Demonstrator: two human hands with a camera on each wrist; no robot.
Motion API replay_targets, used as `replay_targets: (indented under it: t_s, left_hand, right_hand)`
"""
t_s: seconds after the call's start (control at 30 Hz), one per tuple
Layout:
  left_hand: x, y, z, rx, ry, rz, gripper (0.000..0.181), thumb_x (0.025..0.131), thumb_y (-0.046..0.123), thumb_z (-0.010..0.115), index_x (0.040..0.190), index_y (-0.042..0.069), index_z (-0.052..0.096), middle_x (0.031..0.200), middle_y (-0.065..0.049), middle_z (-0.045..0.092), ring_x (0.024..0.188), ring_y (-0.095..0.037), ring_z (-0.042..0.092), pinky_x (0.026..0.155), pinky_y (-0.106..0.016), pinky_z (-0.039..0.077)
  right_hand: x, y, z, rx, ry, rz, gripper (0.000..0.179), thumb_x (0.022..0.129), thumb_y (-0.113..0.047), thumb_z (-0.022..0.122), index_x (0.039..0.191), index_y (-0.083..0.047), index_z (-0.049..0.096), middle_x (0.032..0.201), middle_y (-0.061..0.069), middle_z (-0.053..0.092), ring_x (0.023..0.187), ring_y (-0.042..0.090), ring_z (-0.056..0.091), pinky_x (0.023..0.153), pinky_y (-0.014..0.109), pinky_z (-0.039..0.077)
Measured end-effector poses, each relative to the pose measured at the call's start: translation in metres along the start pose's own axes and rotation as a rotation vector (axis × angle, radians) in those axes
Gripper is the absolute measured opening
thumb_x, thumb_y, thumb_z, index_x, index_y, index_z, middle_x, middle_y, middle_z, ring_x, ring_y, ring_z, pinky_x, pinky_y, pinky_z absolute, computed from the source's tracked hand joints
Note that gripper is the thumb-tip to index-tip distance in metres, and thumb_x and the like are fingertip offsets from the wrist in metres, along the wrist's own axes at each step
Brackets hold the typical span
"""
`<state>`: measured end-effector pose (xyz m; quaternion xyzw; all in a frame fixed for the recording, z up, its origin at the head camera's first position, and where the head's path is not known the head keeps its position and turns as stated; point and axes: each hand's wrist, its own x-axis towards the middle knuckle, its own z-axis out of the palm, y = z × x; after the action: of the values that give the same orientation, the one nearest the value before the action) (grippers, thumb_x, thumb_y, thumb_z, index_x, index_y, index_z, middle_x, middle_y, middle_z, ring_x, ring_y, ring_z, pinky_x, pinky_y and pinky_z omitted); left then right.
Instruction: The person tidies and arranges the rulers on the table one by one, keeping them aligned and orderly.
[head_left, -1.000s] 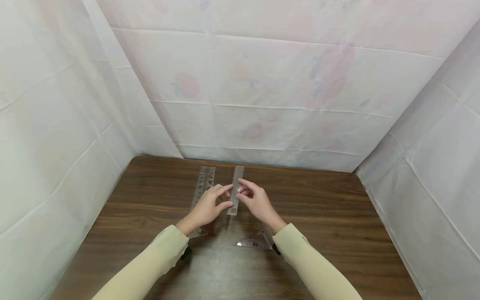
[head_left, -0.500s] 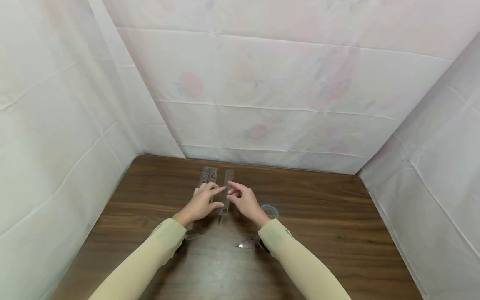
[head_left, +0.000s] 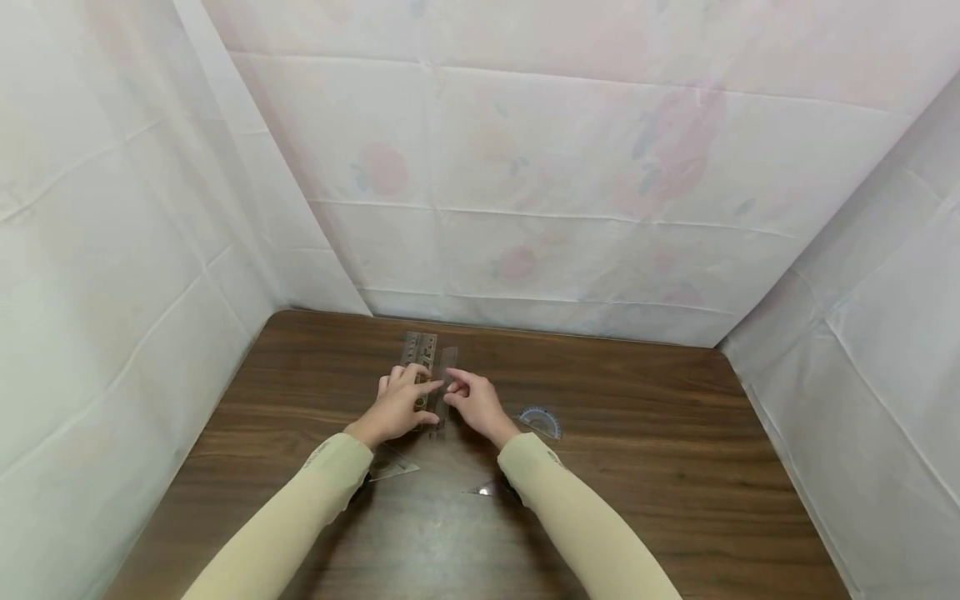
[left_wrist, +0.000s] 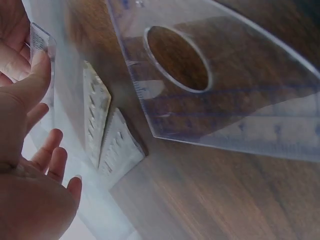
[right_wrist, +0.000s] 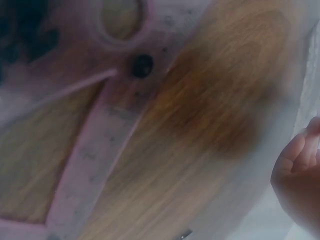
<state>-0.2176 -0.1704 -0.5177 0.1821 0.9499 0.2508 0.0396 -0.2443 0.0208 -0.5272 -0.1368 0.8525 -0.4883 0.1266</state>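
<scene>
A narrow clear ruler is held between both hands over the back-middle of the table. My left hand pinches its left edge with thumb and index finger, the other fingers spread. From the right, my right hand holds the opposite edge between thumb and forefinger. In the left wrist view the ruler stands tilted near the left thumb. Just left of it, two stencil rulers lie side by side, a clear one and a yellowish one, partly covered by my left hand.
A clear set square lies by my left wrist and fills much of the left wrist view. Under my right wrist is a pink set square, mostly hidden from the head. A blue-marked protractor lies right. White curtains surround the table.
Both hands have moved left with the ruler, bringing it close to the two stencil rulers. The protractor has come into view from behind my right hand, and my right sleeve covers more of the pink set square.
</scene>
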Motion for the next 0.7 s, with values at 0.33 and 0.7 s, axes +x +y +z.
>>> replay_targets:
  t_s: [0.33, 0.7]
  left_hand:
    - [0.0035, -0.0052, 0.0060, 0.046, -0.010, -0.018, 0.063, 0.085, 0.031, 0.084, 0.142, 0.013, 0.064, 0.147, -0.014, 0.047, 0.123, -0.034, 0.041, 0.092, -0.050, 0.028]
    - [0.0062, -0.0075, 0.0102, 0.087, -0.048, -0.067, 0.061, 0.086, 0.033, 0.083, 0.142, 0.016, 0.064, 0.151, -0.013, 0.045, 0.129, -0.035, 0.039, 0.095, -0.050, 0.027]
  right_hand:
    - [0.0034, 0.0030, 0.0049, -0.004, -0.030, 0.047, 0.050, 0.099, -0.009, 0.068, 0.147, -0.009, 0.057, 0.107, 0.009, 0.070, 0.088, 0.015, 0.063, 0.081, 0.033, 0.055]
    - [0.0053, 0.0054, 0.0093, -0.130, -0.020, 0.013, 0.051, 0.096, -0.007, 0.072, 0.146, -0.005, 0.058, 0.105, 0.012, 0.065, 0.086, 0.015, 0.061, 0.079, 0.033, 0.055]
